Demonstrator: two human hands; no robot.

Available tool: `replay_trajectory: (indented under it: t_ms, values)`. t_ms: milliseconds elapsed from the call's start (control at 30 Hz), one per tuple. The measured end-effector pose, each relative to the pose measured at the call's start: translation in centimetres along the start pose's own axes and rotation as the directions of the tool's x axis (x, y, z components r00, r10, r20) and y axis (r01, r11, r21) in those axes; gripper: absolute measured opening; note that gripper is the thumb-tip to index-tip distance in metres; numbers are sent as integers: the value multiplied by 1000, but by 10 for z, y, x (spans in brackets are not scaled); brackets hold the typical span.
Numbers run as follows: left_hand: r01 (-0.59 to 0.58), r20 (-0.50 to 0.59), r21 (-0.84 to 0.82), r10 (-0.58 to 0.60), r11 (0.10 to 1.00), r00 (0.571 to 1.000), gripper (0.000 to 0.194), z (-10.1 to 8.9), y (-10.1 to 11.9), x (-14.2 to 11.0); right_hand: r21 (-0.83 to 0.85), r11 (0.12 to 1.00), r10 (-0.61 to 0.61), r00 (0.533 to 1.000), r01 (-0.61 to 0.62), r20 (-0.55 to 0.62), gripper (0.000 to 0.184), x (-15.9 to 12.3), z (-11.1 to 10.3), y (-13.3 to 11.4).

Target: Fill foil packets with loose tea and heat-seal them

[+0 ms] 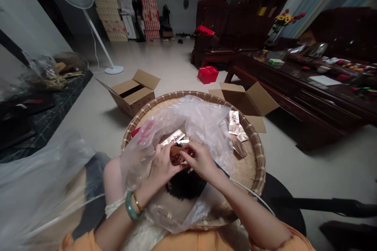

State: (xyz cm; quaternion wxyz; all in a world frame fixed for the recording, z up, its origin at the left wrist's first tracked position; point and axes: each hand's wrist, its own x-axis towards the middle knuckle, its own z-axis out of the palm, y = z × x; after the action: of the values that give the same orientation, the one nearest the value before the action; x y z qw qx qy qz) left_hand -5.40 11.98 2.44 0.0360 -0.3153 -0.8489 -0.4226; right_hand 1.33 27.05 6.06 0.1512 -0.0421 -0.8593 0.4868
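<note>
**Pinching a small brown packet over the tray**

My left hand (160,163) and right hand (200,160) are close together above the round woven tray (253,153), fingers curled in and pinching a small brown packet (177,155) between them. It has dark printing that I can't read, and my fingers hide so much of it that I can't tell whether it's open or sealed. It sits over the middle of the tray, with a loose clear plastic bag (188,123) draped across the tray and against my left wrist, above a green bangle (131,206). A pale printed packet (173,137) lies just beyond my fingers, two more packets (235,125) lie near the far right rim, and a dark clump (186,183) sits below my hands; I can't tell what it is. As I judge it, the step in hand is working this one packet between both hands. The next move calls for a steady pinch and care around the plastic. Open cardboard boxes (132,94) stand on the floor beyond the tray.
</note>
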Motion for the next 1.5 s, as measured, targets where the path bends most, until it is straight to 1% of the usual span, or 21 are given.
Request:
replay_trajectory:
  t_ms: [67, 100, 167, 233, 267, 367, 467, 567, 633, 733, 800, 867, 933, 967, 1033, 1100, 1167, 1233, 1300, 1400, 1500]
  values:
    - [129, 202, -199, -89, 971, 975, 58, -4, -1, 5, 181, 975, 127, 992, -129, 25, 15, 5, -6, 7]
    - [222, 336, -294, -117, 930, 935, 53, -6, -3, 7, 263, 943, 196, 979, -202, 50, 19, 6, -10, 11]
    - [401, 572, -381, -129, 833, 810, 41, -10, -7, 9, 360, 881, 294, 951, -307, 92, 26, 9, -18, 17]
    - [498, 684, -360, -139, 789, 716, 32, -12, -10, 9, 391, 851, 337, 936, -350, 104, 29, 10, -25, 22]
    - [514, 702, -343, -149, 786, 697, 29, -13, -11, 9, 399, 844, 346, 932, -359, 105, 30, 10, -26, 23]
    - [528, 692, -369, -152, 765, 705, 28, -11, -9, 8, 432, 819, 364, 924, -377, 116, 33, 9, -24, 26]
    - [525, 621, -443, -173, 726, 764, 33, -8, -2, 12, 443, 814, 353, 926, -375, 136, 34, 6, -14, 27]
    - [488, 525, -437, -227, 756, 821, 34, -6, 5, 16, 421, 821, 342, 922, -387, 181, 31, 5, -5, 30]
    - [482, 514, -434, -230, 761, 826, 34, -5, 7, 17, 392, 829, 339, 915, -400, 217, 29, 5, -4, 33]
    - [526, 540, -452, -248, 721, 804, 36, -1, 5, 16, 302, 880, 307, 925, -366, 227, 32, 4, -10, 40]
    - [584, 535, -483, -308, 652, 787, 42, 3, 3, 13, 90, 962, 241, 955, -259, 174, 34, -3, -18, 43]
    - [663, 555, -543, -372, 516, 744, 49, 6, 2, 9, -275, 948, 207, 968, -162, 143, 37, -14, -24, 45]
    - [718, 610, -599, -380, 354, 696, 56, 8, 2, 6, -594, 793, 278, 948, -134, 157, 59, -28, -26, 48]
    - [733, 639, -613, -360, 295, 680, 59, 8, 3, 4, -689, 712, 332, 929, -135, 162, 67, -33, -25, 50]
    - [744, 674, -617, -316, 259, 668, 62, 10, 3, 1, -769, 625, 400, 901, -132, 170, 67, -41, -24, 56]
    - [736, 670, -603, -305, 307, 677, 61, 10, 2, -2, -755, 640, 408, 896, -143, 176, 57, -42, -26, 62]
    - [707, 639, -591, -309, 388, 704, 58, 10, 2, -3, -665, 726, 393, 899, -173, 195, 52, -38, -36, 66]
    - [669, 604, -587, -304, 455, 737, 56, 9, 1, -3, -473, 855, 354, 906, -214, 230, 53, -32, -51, 65]
    - [651, 587, -581, -302, 489, 751, 56, 7, 2, -3, -210, 939, 323, 910, -273, 260, 54, -26, -66, 58]
    - [655, 584, -567, -316, 499, 747, 55, 7, 6, -2, 64, 930, 323, 891, -361, 320, 57, -21, -75, 44]
    - [661, 588, -579, -317, 478, 744, 53, 11, 10, -2, 124, 922, 299, 878, -367, 373, 57, -16, -63, 34]
